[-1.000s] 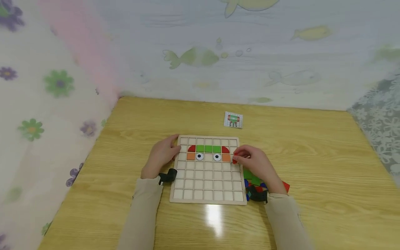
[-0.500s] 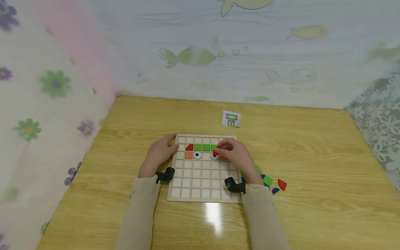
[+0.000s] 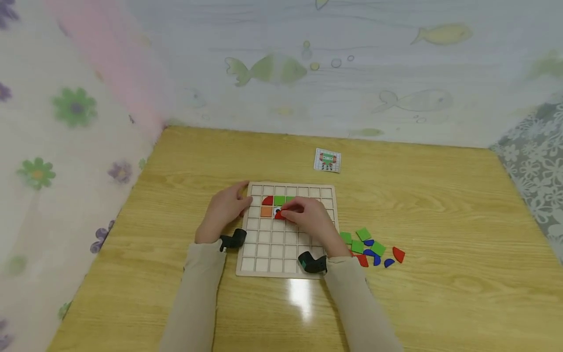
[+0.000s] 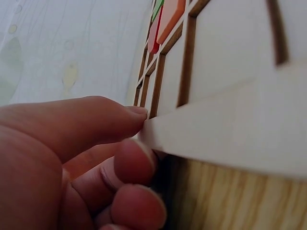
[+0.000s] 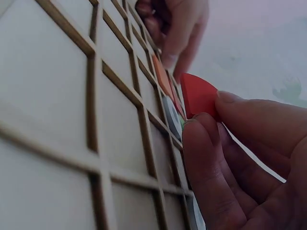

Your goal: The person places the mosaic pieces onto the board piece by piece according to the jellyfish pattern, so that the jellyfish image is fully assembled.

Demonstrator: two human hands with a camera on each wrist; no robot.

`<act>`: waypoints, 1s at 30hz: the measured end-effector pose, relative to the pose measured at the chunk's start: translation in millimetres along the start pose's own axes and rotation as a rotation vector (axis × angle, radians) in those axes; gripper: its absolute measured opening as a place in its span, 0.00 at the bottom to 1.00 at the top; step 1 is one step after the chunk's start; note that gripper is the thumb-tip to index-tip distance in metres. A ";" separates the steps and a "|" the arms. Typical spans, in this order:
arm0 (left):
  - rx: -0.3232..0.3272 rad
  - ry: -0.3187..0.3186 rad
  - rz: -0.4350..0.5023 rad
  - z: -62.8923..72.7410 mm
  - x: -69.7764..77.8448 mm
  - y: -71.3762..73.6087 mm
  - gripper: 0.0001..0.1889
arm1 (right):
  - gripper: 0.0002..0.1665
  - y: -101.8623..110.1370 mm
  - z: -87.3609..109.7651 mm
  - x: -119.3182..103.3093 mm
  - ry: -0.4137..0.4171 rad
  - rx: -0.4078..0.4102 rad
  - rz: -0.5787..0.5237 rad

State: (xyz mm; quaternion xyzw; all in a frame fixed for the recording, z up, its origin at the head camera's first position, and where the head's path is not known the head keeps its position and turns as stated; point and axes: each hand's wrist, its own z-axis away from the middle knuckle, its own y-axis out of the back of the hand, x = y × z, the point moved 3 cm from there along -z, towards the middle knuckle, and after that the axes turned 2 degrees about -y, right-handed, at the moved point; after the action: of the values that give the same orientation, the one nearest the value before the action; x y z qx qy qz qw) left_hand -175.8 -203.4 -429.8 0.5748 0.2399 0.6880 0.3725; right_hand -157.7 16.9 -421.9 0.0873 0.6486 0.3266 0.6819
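A wooden grid board (image 3: 263,251) lies on the table. My left hand (image 3: 223,210) holds its left edge, thumb at the rim and the other fingers curled at its side in the left wrist view. My right hand (image 3: 310,220) pinches a red quarter-circle tile (image 5: 197,95) between thumb and fingertips, over the board's upper rows. In the head view this tile partly covers a round eye tile (image 3: 276,210). Set in the grid close by are another red quarter-circle tile (image 3: 268,201), an orange square tile (image 3: 266,211) and green square tiles (image 3: 279,201). The right hand hides the tiles farther right.
Loose green (image 3: 363,234), blue (image 3: 389,263) and red tiles (image 3: 398,254) lie scattered right of the board. Behind the board lies a small picture card (image 3: 327,160) showing a coloured figure on a grid. Painted walls stand behind and left of the table.
My right hand has carried the red quarter-circle tile leftward from the board's right edge to the left eye tile. The left hand stays at the board's left edge.
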 end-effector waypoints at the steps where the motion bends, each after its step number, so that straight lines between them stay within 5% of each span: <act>1: 0.002 0.002 -0.002 0.1 0.9 1.3 0.29 | 0.06 -2.2 -0.6 -2.9 0.003 -0.006 0.000; 19: 0.002 -0.008 -0.010 0.3 4.1 1.8 0.29 | 0.07 -28.0 1.8 -20.5 0.062 0.026 0.195; 30: 0.017 -0.010 -0.025 1.9 2.5 1.8 0.29 | 0.04 -34.8 4.3 -25.2 0.098 0.023 0.218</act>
State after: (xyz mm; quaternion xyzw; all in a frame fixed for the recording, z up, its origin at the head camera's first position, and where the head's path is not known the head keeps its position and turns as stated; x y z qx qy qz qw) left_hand -174.6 -202.8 -426.4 0.5781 0.2511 0.6784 0.3774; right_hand -140.7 -22.7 -419.4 0.1492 0.6716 0.3953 0.6086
